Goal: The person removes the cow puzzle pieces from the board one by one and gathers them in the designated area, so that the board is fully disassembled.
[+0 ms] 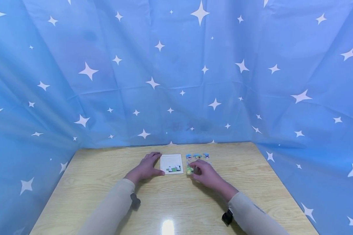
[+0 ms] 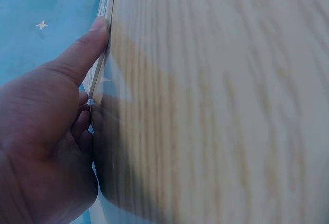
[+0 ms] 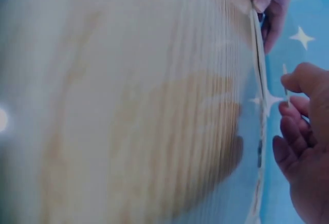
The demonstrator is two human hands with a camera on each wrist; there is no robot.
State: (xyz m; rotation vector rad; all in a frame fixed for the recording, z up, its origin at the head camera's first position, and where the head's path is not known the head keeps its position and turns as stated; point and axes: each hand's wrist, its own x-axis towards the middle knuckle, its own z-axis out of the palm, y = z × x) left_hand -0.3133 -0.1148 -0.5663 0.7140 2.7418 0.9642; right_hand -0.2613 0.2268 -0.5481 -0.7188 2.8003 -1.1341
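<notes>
A small white puzzle tray (image 1: 170, 159) lies on the table, with green and white pieces (image 1: 173, 169) along its bottom right part. My left hand (image 1: 147, 165) spreads along the tray's left side, its thumb at the lower left corner and its fingers by the upper one. In the left wrist view the straight thumb (image 2: 95, 31) touches the tray's edge. To the right of the tray, my right hand (image 1: 207, 173) pinches a green puzzle piece (image 1: 189, 170) between thumb and fingers. The right wrist view shows that thin piece (image 3: 286, 75) edge-on, raised above the table.
Several loose puzzle pieces (image 1: 197, 156) with blue parts lie just beyond the right hand, some of them partly covered by it. The wooden table (image 1: 111, 176) ends at a blue curtain (image 1: 176, 81) with white stars at the back and sides.
</notes>
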